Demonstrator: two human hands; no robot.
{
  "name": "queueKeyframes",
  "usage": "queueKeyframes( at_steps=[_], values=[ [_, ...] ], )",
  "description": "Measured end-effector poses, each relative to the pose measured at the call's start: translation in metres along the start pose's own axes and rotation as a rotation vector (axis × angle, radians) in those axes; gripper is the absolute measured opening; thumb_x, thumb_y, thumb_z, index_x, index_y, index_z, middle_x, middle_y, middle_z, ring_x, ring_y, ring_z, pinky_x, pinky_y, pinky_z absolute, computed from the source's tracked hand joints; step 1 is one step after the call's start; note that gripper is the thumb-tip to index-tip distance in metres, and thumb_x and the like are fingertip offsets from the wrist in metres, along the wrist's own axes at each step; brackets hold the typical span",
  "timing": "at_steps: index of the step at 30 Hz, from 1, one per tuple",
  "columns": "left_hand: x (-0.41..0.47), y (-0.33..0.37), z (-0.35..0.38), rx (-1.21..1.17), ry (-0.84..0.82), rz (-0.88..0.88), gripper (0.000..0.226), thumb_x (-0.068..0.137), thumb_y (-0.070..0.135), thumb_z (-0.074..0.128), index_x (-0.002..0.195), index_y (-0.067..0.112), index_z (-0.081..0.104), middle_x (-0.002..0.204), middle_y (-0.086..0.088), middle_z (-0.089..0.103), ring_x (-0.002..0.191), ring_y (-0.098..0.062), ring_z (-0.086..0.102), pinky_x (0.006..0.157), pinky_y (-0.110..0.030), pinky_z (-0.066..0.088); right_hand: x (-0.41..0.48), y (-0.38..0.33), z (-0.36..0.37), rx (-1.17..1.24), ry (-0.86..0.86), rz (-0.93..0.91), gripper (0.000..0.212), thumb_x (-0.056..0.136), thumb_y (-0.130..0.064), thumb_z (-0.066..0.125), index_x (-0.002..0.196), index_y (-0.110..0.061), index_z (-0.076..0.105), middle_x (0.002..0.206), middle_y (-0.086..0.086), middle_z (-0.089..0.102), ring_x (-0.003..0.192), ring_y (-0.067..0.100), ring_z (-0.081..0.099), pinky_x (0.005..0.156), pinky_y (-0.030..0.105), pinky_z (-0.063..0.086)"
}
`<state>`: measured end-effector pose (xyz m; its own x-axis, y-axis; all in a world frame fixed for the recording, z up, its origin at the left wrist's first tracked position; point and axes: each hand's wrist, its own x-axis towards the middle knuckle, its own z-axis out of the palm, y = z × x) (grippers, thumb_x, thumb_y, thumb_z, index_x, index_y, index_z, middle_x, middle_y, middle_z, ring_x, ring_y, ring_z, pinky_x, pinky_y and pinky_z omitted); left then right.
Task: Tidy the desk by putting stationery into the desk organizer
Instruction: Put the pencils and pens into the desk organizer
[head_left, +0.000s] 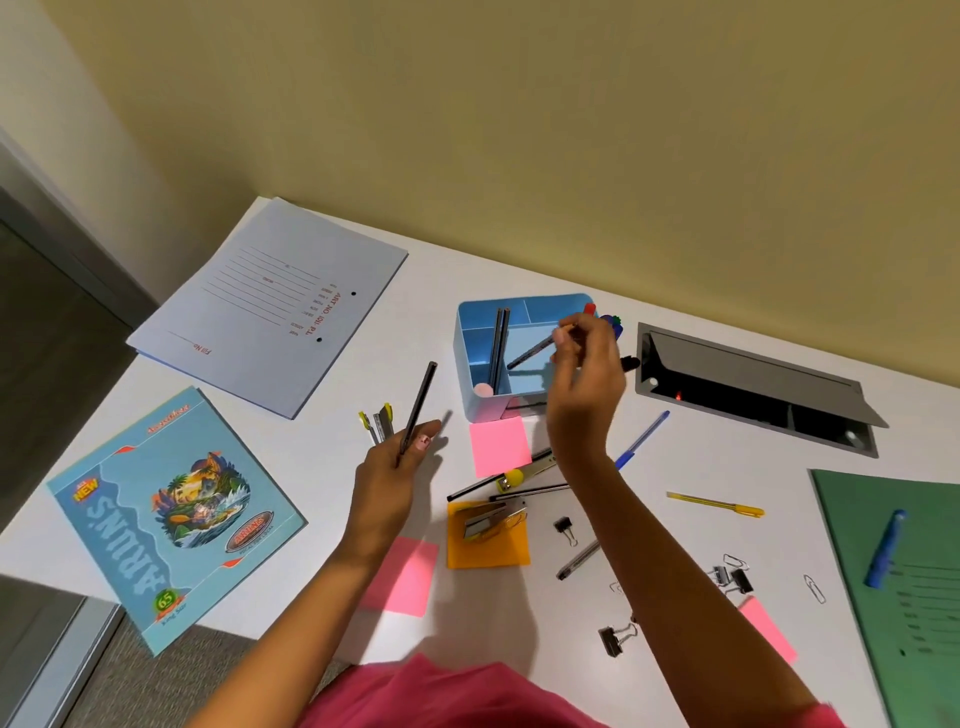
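A light blue desk organizer stands near the back of the white desk, with two dark pencils upright in it. Over its right side, my right hand pinches a dark pencil whose tip slants down into a compartment. My left hand holds another dark pencil upright, left of the organizer. Loose on the desk lie a blue pen, a yellow pen, dark pencils, a stapler and binder clips.
A white file folder lies at the back left, a blue notebook at the front left. Pink and orange sticky pads sit in the middle. A grey cable hatch is open on the right, beside a green folder.
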<state>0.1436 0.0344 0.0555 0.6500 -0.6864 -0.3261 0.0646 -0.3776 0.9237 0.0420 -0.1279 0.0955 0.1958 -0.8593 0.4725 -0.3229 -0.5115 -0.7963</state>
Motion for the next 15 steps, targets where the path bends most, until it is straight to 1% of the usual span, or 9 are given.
queueKeyframes(
  at_steps=[2, 3, 6, 10, 12, 15],
  values=[
    [-0.001, 0.001, 0.002, -0.009, -0.005, -0.005, 0.027, 0.097, 0.024, 0.049, 0.120, 0.021, 0.065, 0.106, 0.011, 0.066, 0.104, -0.005, 0.058, 0.086, -0.018, 0.040, -0.002, 0.009, 0.011, -0.061, -0.110, -0.051, 0.013, 0.097, -0.011, 0.049, 0.103, -0.003, 0.057, 0.091, 0.007, 0.058, 0.080, 0.008, 0.054, 0.066, 0.012, 0.044],
    [-0.002, 0.001, 0.002, -0.016, -0.005, -0.008, 0.028, 0.097, 0.024, 0.049, 0.120, 0.021, 0.065, 0.106, 0.011, 0.066, 0.104, -0.006, 0.058, 0.088, -0.021, 0.041, -0.003, 0.013, 0.016, -0.088, -0.160, -0.055, 0.013, 0.097, -0.011, 0.050, 0.103, -0.003, 0.058, 0.091, 0.007, 0.059, 0.080, 0.007, 0.053, 0.067, 0.009, 0.043],
    [-0.003, 0.001, 0.005, -0.028, -0.009, -0.019, 0.028, 0.097, 0.024, 0.049, 0.120, 0.019, 0.065, 0.106, 0.010, 0.067, 0.103, -0.007, 0.060, 0.091, -0.024, 0.042, -0.005, 0.020, 0.027, -0.164, -0.239, -0.014, 0.014, 0.096, -0.012, 0.051, 0.101, -0.002, 0.059, 0.092, 0.011, 0.060, 0.079, 0.008, 0.051, 0.066, 0.000, 0.036],
    [-0.001, -0.003, 0.008, -0.027, -0.022, -0.032, 0.027, 0.097, 0.023, 0.049, 0.118, 0.019, 0.066, 0.105, 0.009, 0.068, 0.103, -0.008, 0.062, 0.088, -0.022, 0.042, -0.003, 0.025, 0.037, -0.210, -0.332, 0.063, 0.015, 0.095, -0.012, 0.052, 0.105, -0.003, 0.058, 0.099, 0.012, 0.060, 0.082, 0.008, 0.050, 0.066, -0.004, 0.033],
    [-0.001, -0.003, 0.009, -0.036, -0.033, -0.031, 0.026, 0.098, 0.021, 0.048, 0.116, 0.019, 0.066, 0.104, 0.008, 0.068, 0.101, -0.007, 0.062, 0.086, -0.021, 0.043, -0.001, 0.026, 0.038, -0.202, -0.325, 0.106, 0.019, 0.094, -0.011, 0.054, 0.112, -0.005, 0.057, 0.103, 0.009, 0.058, 0.087, 0.007, 0.051, 0.067, -0.006, 0.033],
    [0.000, -0.003, 0.010, -0.047, -0.045, -0.025, 0.024, 0.098, 0.020, 0.048, 0.113, 0.021, 0.066, 0.105, 0.007, 0.069, 0.100, -0.007, 0.063, 0.088, -0.022, 0.044, -0.001, 0.020, 0.034, -0.154, -0.214, 0.189, 0.024, 0.093, -0.011, 0.056, 0.116, -0.006, 0.056, 0.101, 0.001, 0.056, 0.088, 0.006, 0.053, 0.068, -0.004, 0.038]
  ],
)
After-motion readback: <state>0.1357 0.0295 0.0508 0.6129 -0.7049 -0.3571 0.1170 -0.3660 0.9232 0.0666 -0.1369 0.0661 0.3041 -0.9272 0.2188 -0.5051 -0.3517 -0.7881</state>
